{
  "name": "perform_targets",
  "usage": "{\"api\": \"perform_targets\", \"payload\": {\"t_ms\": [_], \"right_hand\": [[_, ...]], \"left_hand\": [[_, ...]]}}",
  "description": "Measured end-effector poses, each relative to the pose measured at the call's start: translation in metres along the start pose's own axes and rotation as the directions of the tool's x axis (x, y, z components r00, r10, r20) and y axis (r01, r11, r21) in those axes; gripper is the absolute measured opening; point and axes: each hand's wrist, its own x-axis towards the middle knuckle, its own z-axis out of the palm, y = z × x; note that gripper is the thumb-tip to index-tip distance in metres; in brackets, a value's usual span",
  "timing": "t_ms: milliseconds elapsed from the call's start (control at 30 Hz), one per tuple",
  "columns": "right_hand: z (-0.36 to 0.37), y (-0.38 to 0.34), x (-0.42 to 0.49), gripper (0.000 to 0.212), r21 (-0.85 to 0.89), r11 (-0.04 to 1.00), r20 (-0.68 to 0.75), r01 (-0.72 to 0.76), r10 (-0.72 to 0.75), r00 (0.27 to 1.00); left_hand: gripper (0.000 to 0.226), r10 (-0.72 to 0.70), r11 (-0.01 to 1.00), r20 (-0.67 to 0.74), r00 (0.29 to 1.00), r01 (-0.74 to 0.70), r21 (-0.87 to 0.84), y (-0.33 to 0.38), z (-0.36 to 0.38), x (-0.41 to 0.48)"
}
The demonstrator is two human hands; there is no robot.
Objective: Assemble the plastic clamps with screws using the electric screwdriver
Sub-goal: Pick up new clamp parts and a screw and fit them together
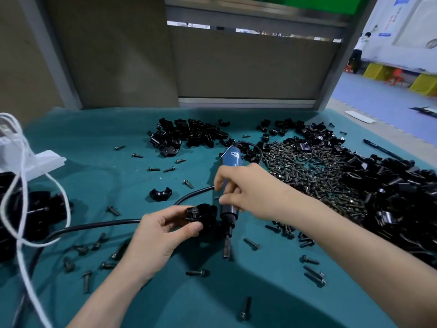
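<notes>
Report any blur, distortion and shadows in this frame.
Head view: the wide-angle lens tilts the partition posts outward; a dark shadow covers the near teal cloth; right hand and screwdriver look slightly soft; the screw pile glints.

Left hand (157,229) holding black clamp (204,215), right hand (250,189) gripping blue screwdriver (228,185), teal table (99,143)

Black plastic clamp (206,218), held, one screw (194,212) standing in its ear. Blue electric screwdriver (229,183) just at its 3 o'clock, gripped, bit pointing down. Loose screw heap (314,171) at 2 o'clock, clamp pile (186,136) at 12.
</notes>
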Motion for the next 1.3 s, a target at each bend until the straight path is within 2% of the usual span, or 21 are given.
{"api": "perform_targets", "payload": {"t_ms": [33,233,467,667,867,967,1100,1200,1300], "right_hand": [[-0.001,-0.002,0.000,0.001,0.012,1.000,0.001,0.009,-0.009,1.000],[0.003,-0.005,0.002,0.011,0.165,0.986,-0.040,0.014,-0.008,0.999],[0.006,-0.002,0.008,0.014,0.212,0.977,-0.017,-0.003,0.007,1.000],[0.010,0.004,0.008,0.015,0.362,0.929,0.089,-0.073,0.044,0.995],[0.017,0.007,0.007,0.019,0.498,0.853,0.155,-0.156,0.089,0.984],[0.018,0.006,0.008,0.019,0.603,0.758,0.224,-0.246,0.135,0.965],[0.019,0.005,0.010,0.021,0.624,0.705,0.305,-0.336,0.176,0.936],[0.019,0.007,0.010,0.020,0.682,0.637,0.315,-0.359,0.188,0.930],[0.018,0.007,0.011,0.021,0.703,0.614,0.302,-0.358,0.197,0.933]], "left_hand": [[0.030,0.001,1.000,0.001,1.000,-0.001,0.009,0.000,0.000,0.000],[0.029,0.014,1.000,0.027,1.000,-0.014,-0.005,0.000,0.001,0.000],[0.029,0.024,1.000,0.053,0.998,-0.024,0.001,-0.001,-0.001,0.000],[0.032,0.033,0.999,0.065,0.997,-0.033,0.002,-0.003,-0.001,0.001],[0.029,0.050,0.999,0.066,0.997,-0.049,-0.016,-0.006,-0.001,0.002],[0.029,0.050,0.998,0.060,0.997,-0.049,-0.028,-0.007,-0.001,0.003],[0.030,0.054,0.998,0.063,0.997,-0.052,-0.035,-0.010,-0.003,0.004],[0.032,0.080,0.996,0.071,0.994,-0.083,0.034,-0.012,-0.005,0.005],[0.040,0.146,0.969,0.171,0.974,-0.176,0.176,-0.013,-0.004,0.004]]}}
